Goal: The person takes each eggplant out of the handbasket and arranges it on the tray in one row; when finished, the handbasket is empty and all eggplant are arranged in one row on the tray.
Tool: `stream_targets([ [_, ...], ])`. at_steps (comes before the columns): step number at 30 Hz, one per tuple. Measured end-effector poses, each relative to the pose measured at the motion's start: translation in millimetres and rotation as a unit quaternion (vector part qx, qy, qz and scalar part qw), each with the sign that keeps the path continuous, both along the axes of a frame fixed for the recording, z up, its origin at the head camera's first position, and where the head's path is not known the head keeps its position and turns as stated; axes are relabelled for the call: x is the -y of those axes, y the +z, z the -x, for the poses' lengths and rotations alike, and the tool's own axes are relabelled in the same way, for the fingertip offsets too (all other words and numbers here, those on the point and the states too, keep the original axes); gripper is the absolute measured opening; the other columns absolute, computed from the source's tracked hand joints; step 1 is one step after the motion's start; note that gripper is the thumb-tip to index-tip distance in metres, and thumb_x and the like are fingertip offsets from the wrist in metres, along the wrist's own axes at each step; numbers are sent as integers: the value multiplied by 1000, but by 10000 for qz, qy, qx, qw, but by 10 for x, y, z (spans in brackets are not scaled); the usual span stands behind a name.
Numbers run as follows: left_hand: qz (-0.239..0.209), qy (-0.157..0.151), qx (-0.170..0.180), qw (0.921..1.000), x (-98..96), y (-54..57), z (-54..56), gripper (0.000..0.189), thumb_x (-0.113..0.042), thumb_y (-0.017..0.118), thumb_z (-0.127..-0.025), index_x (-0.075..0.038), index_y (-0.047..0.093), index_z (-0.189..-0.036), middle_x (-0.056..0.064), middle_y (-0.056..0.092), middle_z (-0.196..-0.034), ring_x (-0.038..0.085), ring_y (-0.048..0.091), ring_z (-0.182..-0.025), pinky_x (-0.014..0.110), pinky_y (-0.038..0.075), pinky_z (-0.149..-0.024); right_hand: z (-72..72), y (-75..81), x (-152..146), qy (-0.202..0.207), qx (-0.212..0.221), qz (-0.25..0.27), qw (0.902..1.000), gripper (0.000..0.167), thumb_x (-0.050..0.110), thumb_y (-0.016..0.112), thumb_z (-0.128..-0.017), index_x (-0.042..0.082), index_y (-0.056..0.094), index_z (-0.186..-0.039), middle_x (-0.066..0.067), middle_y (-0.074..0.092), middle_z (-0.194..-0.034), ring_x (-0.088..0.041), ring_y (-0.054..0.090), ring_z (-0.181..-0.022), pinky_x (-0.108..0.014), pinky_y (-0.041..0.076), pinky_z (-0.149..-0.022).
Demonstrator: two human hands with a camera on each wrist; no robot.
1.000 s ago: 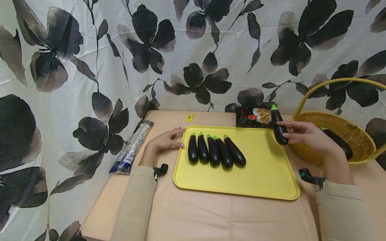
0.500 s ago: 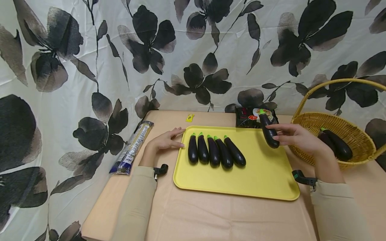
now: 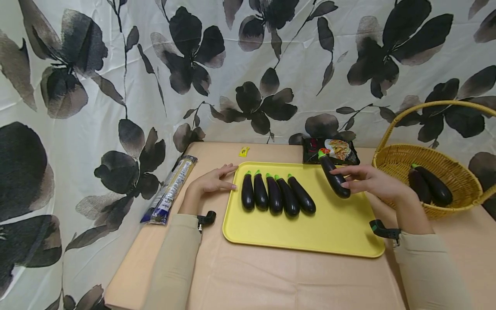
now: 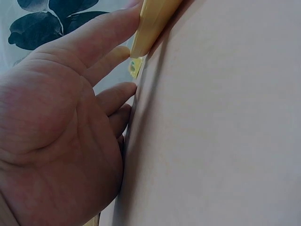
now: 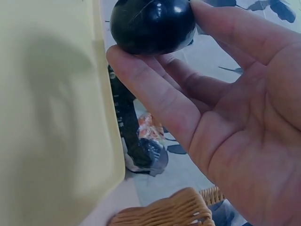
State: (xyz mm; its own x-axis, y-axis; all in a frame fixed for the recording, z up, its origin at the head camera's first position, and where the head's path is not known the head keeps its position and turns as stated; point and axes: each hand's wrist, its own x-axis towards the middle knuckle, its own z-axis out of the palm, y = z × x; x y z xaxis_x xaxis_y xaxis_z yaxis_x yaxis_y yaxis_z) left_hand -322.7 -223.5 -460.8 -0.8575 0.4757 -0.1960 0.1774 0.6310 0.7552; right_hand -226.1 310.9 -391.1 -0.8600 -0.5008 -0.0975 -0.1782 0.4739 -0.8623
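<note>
My right hand (image 3: 366, 181) pinches a dark purple eggplant (image 3: 333, 175) between thumb and fingers, over the right part of the yellow tray (image 3: 333, 228). Its green stem end points up and left. In the right wrist view the round end of that eggplant (image 5: 153, 23) shows between the fingertips, with a shadow on the tray. Several eggplants (image 3: 275, 194) lie side by side on the tray's left half, stems toward the back. My left hand (image 3: 211, 180) touches the tray's left edge with its fingers extended; the left wrist view shows the fingertips at the tray rim (image 4: 149, 28).
A wicker basket (image 3: 434, 150) with a tall handle stands at the right, two eggplants (image 3: 435, 185) inside. Behind the tray lies a black food packet (image 3: 314, 150). A small yellow packet (image 3: 243, 151) sits at the back, and a long plastic package (image 3: 170, 191) at the left table edge.
My right hand has carried the eggplant leftward from beside the basket to over the tray, tilting it further. A second eggplant in the basket has come into view. The left hand has stayed put.
</note>
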Motion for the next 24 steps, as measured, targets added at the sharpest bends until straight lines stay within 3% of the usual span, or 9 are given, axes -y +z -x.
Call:
stream_targets([
  [3, -8, 0, 8, 10000, 3, 2, 0, 91, -46, 86, -85, -31, 39, -162, 1, 15, -176, 23, 1, -164, 52, 3, -132, 15, -14, 45, 17, 94, -81, 9999, 49, 20, 67, -102, 15, 57, -149, -17, 56, -120, -23, 53, -101, -34, 55, -82],
  [8, -13, -20, -1, 10000, 4, 3, -3, 91, -45, 85, -85, -31, 39, -162, 1, 15, -176, 23, 1, -164, 52, 3, -132, 50, -49, 110, 71, 245, -179, 9995, 48, 15, 67, -100, 14, 59, -148, -17, 56, -132, -19, 56, -101, -30, 55, -83],
  [24, -10, -78, -16, 10000, -6, 23, -11, 93, -46, 85, -85, -29, 38, -163, 2, 14, -176, 25, 0, -164, 53, 3, -132, 111, -127, 305, 753, 205, -367, 9963, 48, 4, 62, -99, 12, 60, -147, -15, 58, -114, -23, 60, -102, -29, 47, -75],
])
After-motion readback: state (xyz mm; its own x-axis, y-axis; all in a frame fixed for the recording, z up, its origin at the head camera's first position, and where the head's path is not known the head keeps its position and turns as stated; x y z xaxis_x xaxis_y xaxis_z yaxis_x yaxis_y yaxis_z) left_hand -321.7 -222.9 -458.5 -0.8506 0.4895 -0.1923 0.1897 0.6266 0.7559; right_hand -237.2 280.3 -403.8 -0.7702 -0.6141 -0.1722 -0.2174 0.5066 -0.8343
